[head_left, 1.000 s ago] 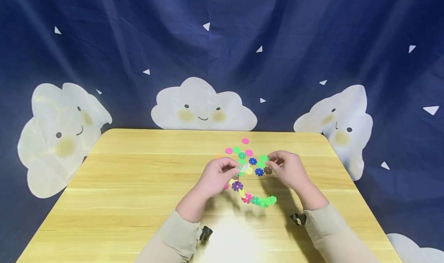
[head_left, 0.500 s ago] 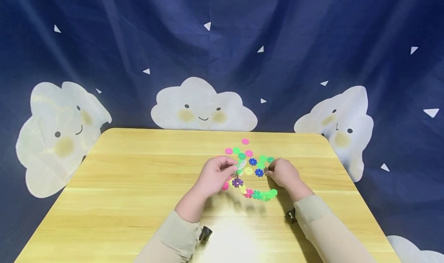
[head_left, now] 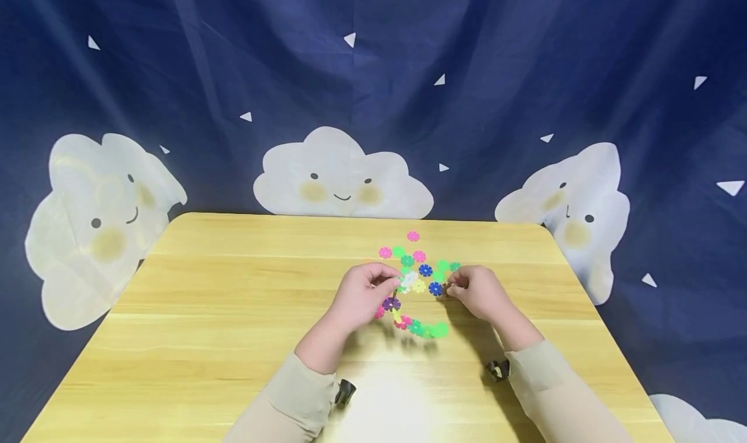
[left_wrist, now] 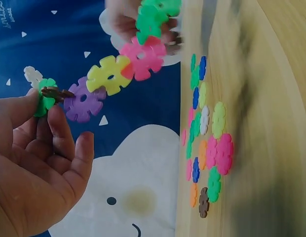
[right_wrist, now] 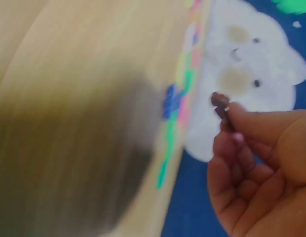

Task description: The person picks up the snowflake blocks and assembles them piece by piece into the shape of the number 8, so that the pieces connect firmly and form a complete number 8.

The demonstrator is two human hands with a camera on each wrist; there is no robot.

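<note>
My left hand (head_left: 364,297) pinches a green snowflake disc (left_wrist: 45,98) between thumb and fingertips. That disc belongs to a linked chain held above the table. A white disc (left_wrist: 32,76) sits on one side of it, a brown disc (left_wrist: 57,94) on the other. From there the chain runs through a purple disc (left_wrist: 84,100), a yellow disc (left_wrist: 109,76) and a pink disc (left_wrist: 143,58) to several green ones (left_wrist: 155,17). My right hand (head_left: 481,294) pinches a loose brown snowflake disc (right_wrist: 220,104), right of the chain; its fingertips partly cover the disc.
Loose snowflake discs in several colours lie on the wooden table (head_left: 222,300) beyond the hands, among them a blue disc (head_left: 425,270), a yellow disc (head_left: 419,287) and a pink disc (head_left: 413,236). A dark blue curtain (head_left: 350,73) with printed clouds hangs behind the table.
My right hand has come down to the brown disc on the table, pinched it and lifted slightly. The chain's hanging end has swung left, while my left hand keeps its hold in about the same place.
</note>
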